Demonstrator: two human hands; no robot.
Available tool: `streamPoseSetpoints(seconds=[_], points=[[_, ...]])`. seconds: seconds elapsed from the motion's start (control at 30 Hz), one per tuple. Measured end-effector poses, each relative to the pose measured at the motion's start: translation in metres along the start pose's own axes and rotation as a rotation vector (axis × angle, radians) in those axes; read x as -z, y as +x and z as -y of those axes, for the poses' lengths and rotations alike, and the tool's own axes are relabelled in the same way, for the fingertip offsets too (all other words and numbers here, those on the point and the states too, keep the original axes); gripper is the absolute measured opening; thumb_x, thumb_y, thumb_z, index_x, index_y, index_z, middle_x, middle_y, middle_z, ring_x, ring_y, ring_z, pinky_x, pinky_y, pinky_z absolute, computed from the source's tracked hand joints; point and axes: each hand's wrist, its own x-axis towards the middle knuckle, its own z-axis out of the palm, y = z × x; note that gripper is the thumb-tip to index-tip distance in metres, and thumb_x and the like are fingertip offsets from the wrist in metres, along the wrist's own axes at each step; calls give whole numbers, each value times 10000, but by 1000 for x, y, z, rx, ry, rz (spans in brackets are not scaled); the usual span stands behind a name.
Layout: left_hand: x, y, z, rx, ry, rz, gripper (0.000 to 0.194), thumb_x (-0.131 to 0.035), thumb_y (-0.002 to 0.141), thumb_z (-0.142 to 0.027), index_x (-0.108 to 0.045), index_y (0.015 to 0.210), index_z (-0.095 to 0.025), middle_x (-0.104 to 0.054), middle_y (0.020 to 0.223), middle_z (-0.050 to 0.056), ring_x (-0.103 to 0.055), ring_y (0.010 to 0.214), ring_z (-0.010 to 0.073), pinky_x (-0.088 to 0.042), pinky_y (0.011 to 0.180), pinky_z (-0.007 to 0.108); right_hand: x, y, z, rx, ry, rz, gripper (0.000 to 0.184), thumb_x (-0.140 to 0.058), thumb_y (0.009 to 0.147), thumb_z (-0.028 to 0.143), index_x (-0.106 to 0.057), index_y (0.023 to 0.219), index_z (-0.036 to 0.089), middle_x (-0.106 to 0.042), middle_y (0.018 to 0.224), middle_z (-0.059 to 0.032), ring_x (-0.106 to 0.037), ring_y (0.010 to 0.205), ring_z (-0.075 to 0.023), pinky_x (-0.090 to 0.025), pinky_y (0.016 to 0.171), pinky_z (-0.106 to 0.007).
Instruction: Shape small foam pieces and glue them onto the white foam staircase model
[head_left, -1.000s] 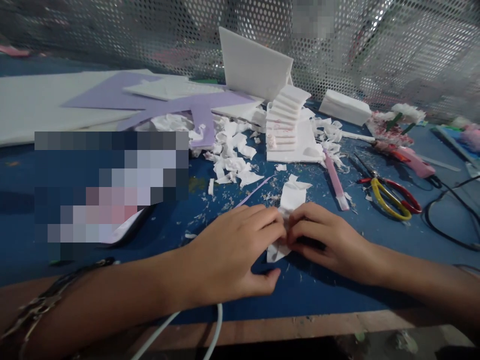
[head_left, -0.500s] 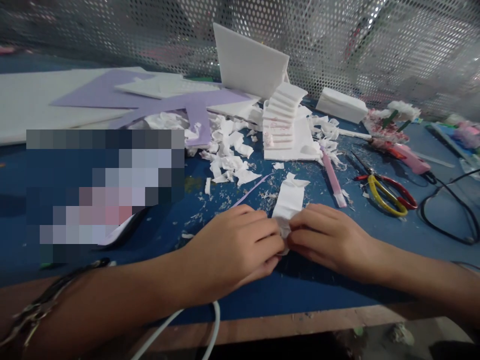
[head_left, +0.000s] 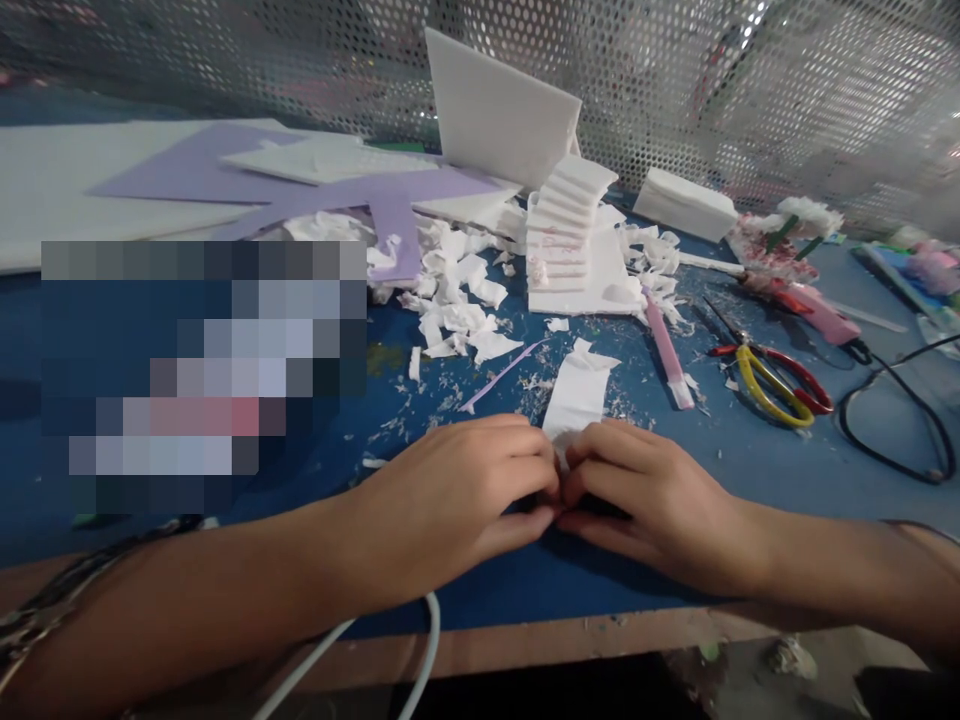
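A strip of white paper (head_left: pixel 579 390) lies on the blue tabletop, its torn far end pointing away from me. Both hands pinch its near end. My left hand (head_left: pixel 480 475) is closed on the strip's left side, and my right hand (head_left: pixel 652 490) is closed on its right side, fingertips almost meeting. The fingers cover the near edge, so its shape there is hidden. Just beyond my left hand is a thin purple sliver (head_left: pixel 504 374). A pink-handled tool (head_left: pixel 667 345) rests past my right hand.
White paper scraps (head_left: pixel 457 300) lie heaped behind the hands, near a fanned stack of white pieces (head_left: pixel 566 235). Yellow-and-red handled scissors (head_left: pixel 780 385) and a pink glue gun (head_left: pixel 821 310) with a black cord are at right. White and purple sheets (head_left: pixel 247 185) spread back left.
My fingertips have come closer together at the strip's near end, which is now more covered. The view has tilted slightly; the other objects stay put.
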Motion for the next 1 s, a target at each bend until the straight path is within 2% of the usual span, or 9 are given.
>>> streamPoseSetpoints(seconds=[0.2, 0.37, 0.53, 0.63, 0.8, 0.93, 1.0], points=[[-2, 0, -4, 113, 49, -27, 127, -485, 801, -200, -596, 756, -158, -567, 859, 39, -547, 784, 165, -431, 670, 279, 0, -1, 0, -117, 122, 32, 147, -474, 838, 230, -585, 798, 142, -523, 886, -50, -508, 786, -102, -436, 709, -209], [-3, 1, -5, 85, 114, -46, 99, -497, 779, -161, -584, 739, -138, -562, 835, 47, -546, 751, 171, -428, 657, 290, -1, 0, -1, -159, 161, 26, 84, -501, 810, 204, -536, 757, 148, -500, 850, -32, -486, 756, -93, -421, 667, -194], [-4, 2, -4, 77, 101, -60, 59, -509, 760, -141, -567, 753, -153, -549, 828, 26, -532, 751, 154, -403, 665, 276, 0, 1, -1, -134, 184, 20, 22, -498, 805, 145, -490, 784, 149, -501, 847, -18, -470, 743, -77, -409, 669, -183], [-4, 3, -4, 107, 109, -60, 42, -507, 736, -145, -529, 767, -164, -534, 786, 1, -508, 712, 142, -377, 643, 277, 2, 0, -1, -111, 156, 50, 69, -449, 825, 122, -506, 811, 159, -499, 873, -21, -474, 768, -82, -411, 692, -193], [-3, 4, -6, 101, 143, -75, 145, -506, 687, -118, -490, 819, -177, -535, 784, -23, -500, 706, 133, -352, 653, 283, 6, -4, -2, -98, 111, 64, 110, -458, 845, 197, -561, 873, 168, -506, 922, -39, -497, 820, -103, -432, 738, -221], [-6, 3, -8, 30, 184, -150, 280, -484, 696, -99, -458, 969, -155, -551, 859, 3, -516, 783, 147, -364, 701, 291, 7, -6, -3, -45, 11, 28, 137, -464, 844, 192, -590, 813, 148, -525, 873, -50, -504, 736, -98, -449, 657, -213], [-7, 2, -8, -12, 200, -148, 217, -495, 718, -146, -477, 934, -146, -555, 871, 19, -517, 803, 162, -368, 719, 304, 7, -7, -3, 31, -96, 3, 184, -437, 850, 170, -592, 758, 139, -532, 823, -56, -491, 696, -105, -443, 608, -221]])
